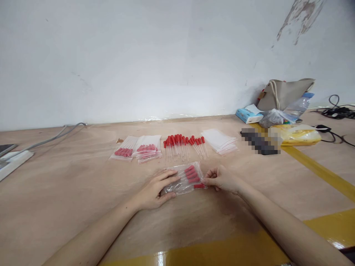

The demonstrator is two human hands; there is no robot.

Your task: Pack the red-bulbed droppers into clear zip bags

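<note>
Pinching the right edge of the clear bag, the right hand does best going light and level there, while the left hand, fingers spread, steadies the other end on the table, loose red-topped droppers lying just beyond.

- My tan counter, yellow tape at lower right
- Filled bags, left of centre
- Red-topped droppers, mid-frame
- Flat bags, right of centre
- The bag I handle, below centre

no legible lettering anywhere; marks on blue packet, too small to read
</note>
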